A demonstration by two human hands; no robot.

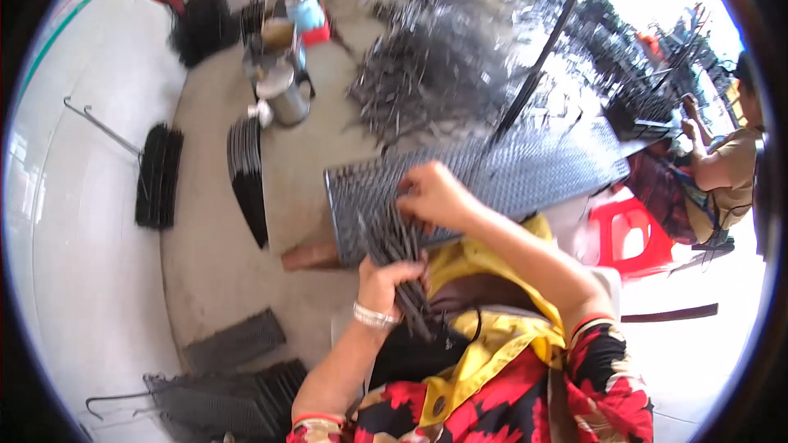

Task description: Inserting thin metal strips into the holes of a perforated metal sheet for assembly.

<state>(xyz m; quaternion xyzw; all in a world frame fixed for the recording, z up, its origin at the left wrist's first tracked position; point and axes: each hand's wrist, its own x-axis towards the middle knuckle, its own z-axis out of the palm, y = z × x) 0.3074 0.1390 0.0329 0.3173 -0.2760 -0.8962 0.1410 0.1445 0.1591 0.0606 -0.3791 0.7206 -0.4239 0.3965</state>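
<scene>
My left hand [382, 287] is closed around a bundle of thin dark grey strips [392, 238], whose ends stick out above and below the fist. Just above the bundle, my right hand [440, 195] has its fingers curled in a pinch over a long black tray with a textured surface [517, 168]. Whatever lies between those fingertips is too small or hidden to name. The tray stretches from in front of me toward the right, and the upper part of the bundle overlaps its left end.
Loose dark strips [435, 66] lie heaped beyond the tray, crossed by a slanting dark pole [538, 70]. A metal canister [283, 97] stands at the far left. Black stacked strips [160, 176] hang on a hook. On the right, a co-worker [722, 172] sits near a red stool [632, 238].
</scene>
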